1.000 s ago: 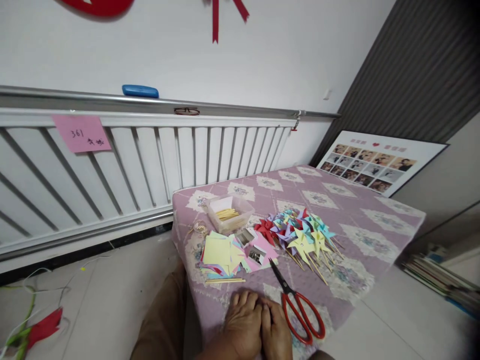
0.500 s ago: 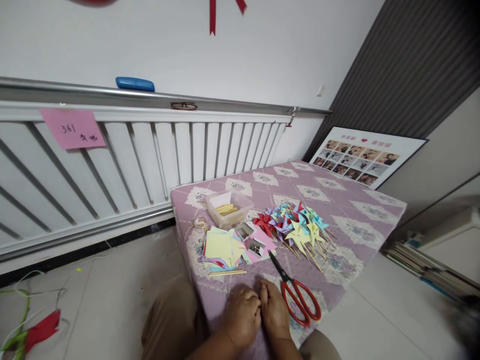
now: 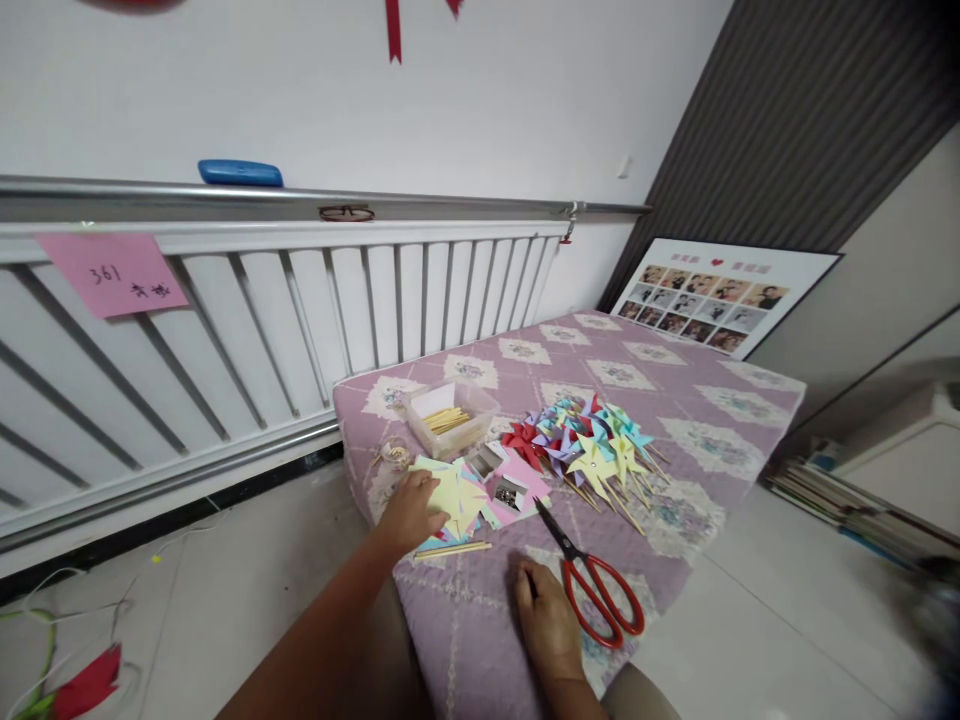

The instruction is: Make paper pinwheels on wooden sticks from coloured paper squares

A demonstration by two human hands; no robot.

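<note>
Paper squares: a loose pile of coloured sheets (image 3: 452,493), pale yellow uppermost, just below the centre of the frame, pink and blue edges showing.
Left hand: at the pile's left edge (image 3: 409,512), fingers stretched over the yellow paper and thumb spread from them; whether a sheet is pinched, I cannot tell.
Right hand: lower centre (image 3: 547,618), well apart from the left, fingers curled in; the inside of the curl is hidden.
Scissors: red-handled pair (image 3: 573,553) just beside the right hand, blades toward the pile, handles to the lower right.
Loose sticks: a few thin ones (image 3: 454,550) lying just below the pile.
Small box: white and open (image 3: 510,492), on pink paper right of the pile, with dark shiny bits inside.
Tub: clear plastic (image 3: 486,412), above the pile, with more sticks (image 3: 445,419) in it.
Pinwheels: a many-coloured heap on sticks (image 3: 596,462), right of centre.
Cloth: purple with pale floral diamonds (image 3: 480,650), beneath all these.
Radiator: white (image 3: 322,310), across the left, a pink note (image 3: 112,272) on it.
Photo board: leaning at the upper right (image 3: 697,297).
</note>
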